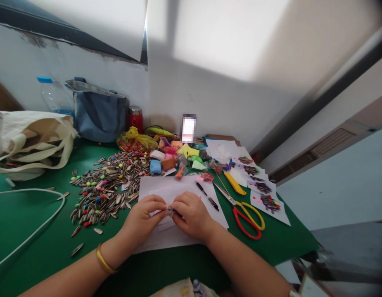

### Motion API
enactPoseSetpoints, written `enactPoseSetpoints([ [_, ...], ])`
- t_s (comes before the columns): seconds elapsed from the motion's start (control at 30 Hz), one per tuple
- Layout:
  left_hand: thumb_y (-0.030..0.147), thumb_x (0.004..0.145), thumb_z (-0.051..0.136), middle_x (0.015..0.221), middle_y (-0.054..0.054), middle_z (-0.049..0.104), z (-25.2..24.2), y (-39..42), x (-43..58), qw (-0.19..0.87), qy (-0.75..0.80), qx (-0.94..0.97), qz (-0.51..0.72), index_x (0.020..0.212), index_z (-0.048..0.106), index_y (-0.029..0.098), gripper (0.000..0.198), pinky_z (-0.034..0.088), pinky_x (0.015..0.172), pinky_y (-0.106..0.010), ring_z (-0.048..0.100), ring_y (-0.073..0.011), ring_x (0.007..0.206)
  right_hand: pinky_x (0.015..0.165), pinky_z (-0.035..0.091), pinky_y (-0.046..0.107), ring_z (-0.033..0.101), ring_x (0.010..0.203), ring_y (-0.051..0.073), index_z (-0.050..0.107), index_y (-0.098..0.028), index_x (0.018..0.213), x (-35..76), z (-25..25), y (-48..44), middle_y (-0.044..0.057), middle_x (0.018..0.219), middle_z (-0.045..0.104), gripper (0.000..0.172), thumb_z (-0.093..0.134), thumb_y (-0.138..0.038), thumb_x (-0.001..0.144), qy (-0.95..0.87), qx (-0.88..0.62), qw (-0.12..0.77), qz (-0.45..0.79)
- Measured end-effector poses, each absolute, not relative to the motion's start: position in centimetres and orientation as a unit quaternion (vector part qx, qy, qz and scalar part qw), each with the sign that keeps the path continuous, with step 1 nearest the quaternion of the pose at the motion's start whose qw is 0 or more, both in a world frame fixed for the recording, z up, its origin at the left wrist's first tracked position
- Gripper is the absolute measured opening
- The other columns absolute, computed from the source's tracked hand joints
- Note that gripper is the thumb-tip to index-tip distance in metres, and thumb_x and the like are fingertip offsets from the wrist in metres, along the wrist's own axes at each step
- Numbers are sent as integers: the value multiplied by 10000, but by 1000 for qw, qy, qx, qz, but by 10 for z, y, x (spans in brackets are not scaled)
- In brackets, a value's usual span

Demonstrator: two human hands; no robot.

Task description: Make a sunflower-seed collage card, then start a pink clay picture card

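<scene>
My left hand [149,216] and my right hand [191,214] meet over a white paper sheet [166,185], fingertips pinched together. Between them is a small, dark and partly clear piece [170,210], mostly hidden by the fingers, so its kind does not show. Beside my right hand a black pen [207,195] lies on the sheet. Left of the paper spreads a heap of striped sunflower seeds [113,181], some tipped with bright coloured clay. Packets of coloured modelling clay [169,163] lie behind the sheet.
Scissors [246,218] with red and yellow handles and a yellow utility knife [234,183] lie to the right. Beyond are paper sheets with seed figures [269,202]. A white cable [39,243], cloth bags [99,109], a bottle [53,97] and a phone [188,128] stand around the green table [290,243].
</scene>
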State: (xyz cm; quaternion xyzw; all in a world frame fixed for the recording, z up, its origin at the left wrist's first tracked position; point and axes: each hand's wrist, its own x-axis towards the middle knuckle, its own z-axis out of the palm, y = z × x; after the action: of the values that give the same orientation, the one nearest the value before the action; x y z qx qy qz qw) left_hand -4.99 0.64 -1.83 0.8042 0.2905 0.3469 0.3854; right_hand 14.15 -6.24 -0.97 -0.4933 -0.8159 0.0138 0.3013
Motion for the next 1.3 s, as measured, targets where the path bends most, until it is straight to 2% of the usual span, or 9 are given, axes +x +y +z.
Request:
enactPoseSetpoints([
  [0.2,229,865,600,878,-34,671,-18,5,-52,288,281,839,366,804,683,221,103,487,803,-303,619,-186,856,794,447,368,564,877,222,597,-194,962,137,-8,-63,80,956,665,81,556,-224,898,-811,-492,317,18],
  [0.4,270,867,617,932,-42,675,-18,6,-53,255,290,865,319,850,671,218,76,467,850,-333,611,-211,913,788,442,372,559,870,229,597,-182,975,136,-13,-62,86,971,675,94,551,-244,921,-820,-484,303,-17],
  [0.57,221,892,567,898,-45,669,-15,4,-52,238,276,894,259,823,639,209,101,460,808,-332,590,-215,891,757,428,372,541,833,219,605,-182,910,135,-15,-62,74,907,671,103,527,-245,933,-831,-484,270,-43],
  [0.87,256,961,462,880,-61,640,-5,2,-51,152,241,922,262,829,595,194,198,425,785,-349,551,-216,848,751,415,370,533,822,210,602,-207,916,137,-8,-64,56,886,652,66,546,-242,906,-828,-484,280,-39],
  [1.1,263,957,461,888,-63,640,-6,2,-52,169,234,924,249,840,612,197,203,428,799,-356,548,-220,862,755,418,372,542,824,217,587,-209,909,136,-11,-65,64,896,655,55,537,-232,901,-827,-478,294,-37],
  [1.3,235,929,501,946,-54,652,-7,0,-51,268,236,896,264,873,618,213,132,466,842,-343,572,-211,923,755,422,378,541,836,219,591,-205,935,136,-12,-64,63,902,657,68,545,-209,884,-835,-473,279,-36],
])
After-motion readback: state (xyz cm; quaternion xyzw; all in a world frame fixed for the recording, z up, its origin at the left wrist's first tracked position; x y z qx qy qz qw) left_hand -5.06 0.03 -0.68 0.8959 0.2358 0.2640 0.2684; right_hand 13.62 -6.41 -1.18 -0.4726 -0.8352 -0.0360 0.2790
